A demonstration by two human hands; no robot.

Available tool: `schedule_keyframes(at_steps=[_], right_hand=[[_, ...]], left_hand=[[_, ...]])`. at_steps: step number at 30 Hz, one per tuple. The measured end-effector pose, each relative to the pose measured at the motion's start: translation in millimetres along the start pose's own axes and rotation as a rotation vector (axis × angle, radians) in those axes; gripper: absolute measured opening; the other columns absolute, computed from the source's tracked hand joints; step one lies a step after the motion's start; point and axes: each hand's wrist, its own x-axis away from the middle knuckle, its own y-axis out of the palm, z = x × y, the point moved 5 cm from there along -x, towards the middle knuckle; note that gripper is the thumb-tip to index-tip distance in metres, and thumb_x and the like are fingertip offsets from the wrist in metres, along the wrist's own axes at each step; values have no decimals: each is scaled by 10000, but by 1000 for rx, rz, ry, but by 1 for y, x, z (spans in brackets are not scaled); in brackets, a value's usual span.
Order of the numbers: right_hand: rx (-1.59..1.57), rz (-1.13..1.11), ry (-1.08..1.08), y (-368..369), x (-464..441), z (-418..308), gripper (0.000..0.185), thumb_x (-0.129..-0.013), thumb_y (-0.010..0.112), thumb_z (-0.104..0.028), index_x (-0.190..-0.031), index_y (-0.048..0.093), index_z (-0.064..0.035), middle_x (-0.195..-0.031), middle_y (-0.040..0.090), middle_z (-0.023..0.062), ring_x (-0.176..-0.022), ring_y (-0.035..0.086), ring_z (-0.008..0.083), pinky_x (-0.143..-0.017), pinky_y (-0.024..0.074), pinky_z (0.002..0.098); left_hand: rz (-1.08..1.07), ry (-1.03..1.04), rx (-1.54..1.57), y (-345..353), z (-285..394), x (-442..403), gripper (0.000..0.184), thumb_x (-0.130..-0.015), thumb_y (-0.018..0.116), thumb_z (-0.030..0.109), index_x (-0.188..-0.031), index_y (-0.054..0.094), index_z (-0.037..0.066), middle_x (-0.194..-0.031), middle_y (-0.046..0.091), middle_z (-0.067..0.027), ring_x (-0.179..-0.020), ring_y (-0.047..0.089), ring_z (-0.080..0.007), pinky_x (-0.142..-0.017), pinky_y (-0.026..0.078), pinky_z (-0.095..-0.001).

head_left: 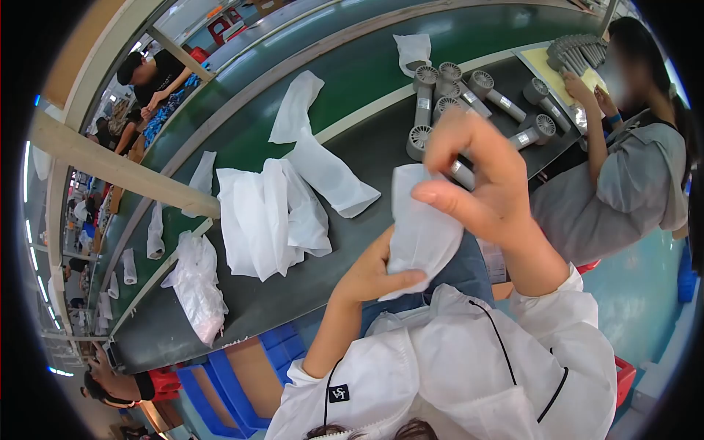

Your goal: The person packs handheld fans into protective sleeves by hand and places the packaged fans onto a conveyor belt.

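Note:
My left hand [372, 273] is closed around the lower part of a white pouch [419, 238], thumb on its near face. Whether anything lies inside the pouch cannot be made out. Over its upper end hovers my right hand [484, 180], slightly blurred, with fingers curled and a gap between thumb and index finger. The thumb overlaps the pouch edge, and I see nothing in that hand. Just beyond, several grey handheld fans [424, 99] with round grilles lie or stand on the dark worktop [293, 290].
A stack of white pouches [260, 220] and a clear plastic bag [198, 286] lie to the left. More pouches [297, 106] rest on the green conveyor [352, 81]. At right a co-worker [616, 169] handles things by a tray. Blue crates [227, 389] stand below.

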Motion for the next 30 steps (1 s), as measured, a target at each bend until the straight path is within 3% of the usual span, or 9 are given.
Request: schedule_keyframes(at_steps=[5,7,10,13,17,21,27,29,30], right_hand=[[59,-486,-52,20,19,12,605,-739,808,-328,-1215,555,-54,-1184,560,121,-986,607,346,-808,494,412],[34,-905,336,24,37,31,576,-733,808,-326,-1202,576,-85,-1180,570,101,-988,610,339,-838,495,394],[-10,-898,407,3,30,47,488,-753,789,-295,-1154,609,-83,-1143,588,91,-980,617,304,-845,493,366],[-15,-600,455,-53,-5,96,371,-787,759,-274,-1068,642,-61,-1003,622,80,-953,612,195,-821,488,326],[-77,106,765,-167,-51,243,446,-912,658,-358,-1255,560,-91,-1054,621,26,-923,586,123,-768,487,286],[29,511,960,-251,-56,461,576,-860,715,-319,-1294,508,-2,-1167,617,108,-1052,599,256,-861,510,368],[145,797,784,-238,-55,548,550,-845,707,-288,-1285,528,-10,-1159,632,143,-1012,624,290,-875,487,365],[624,586,485,-217,-72,483,479,-880,680,-276,-1275,542,-44,-1162,628,101,-993,626,228,-867,480,338],[438,349,432,-189,-74,436,428,-899,663,-258,-1255,553,-47,-1141,630,76,-975,623,193,-851,481,326]], left_hand=[[-17,48,-190,-9,-2,-2,596,-845,734,177,-1355,472,16,-1212,597,-72,-1097,562,-163,-952,440,-313],[-51,28,-266,-8,0,-3,535,-857,719,166,-1327,505,28,-1184,614,-72,-1064,584,-169,-930,454,-311],[-37,66,-323,-10,-3,-8,473,-842,736,125,-1271,549,50,-1120,634,-100,-968,617,-188,-864,492,-326],[264,20,196,-16,8,-9,448,-830,736,66,-1241,561,35,-1088,629,-120,-956,620,-169,-838,506,-306],[545,140,-387,-36,27,2,423,-819,725,35,-1215,578,25,-1076,627,-102,-916,626,-180,-827,513,-292],[783,239,-850,-51,48,-1,320,-758,763,45,-1053,643,32,-950,652,-117,-838,640,-292,-742,525,-339],[778,-51,-1088,-70,42,-26,579,-688,779,-15,-1198,513,55,-1237,464,-176,-1122,480,-355,-802,497,-385],[818,-7,-1244,-74,39,-30,453,-704,724,-57,-1112,557,47,-1164,505,-165,-1042,528,-342,-785,492,-371],[802,5,-1232,-77,36,-31,453,-704,724,-57,-1112,557,47,-1164,505,-165,-1042,528,-342,-785,492,-371]])
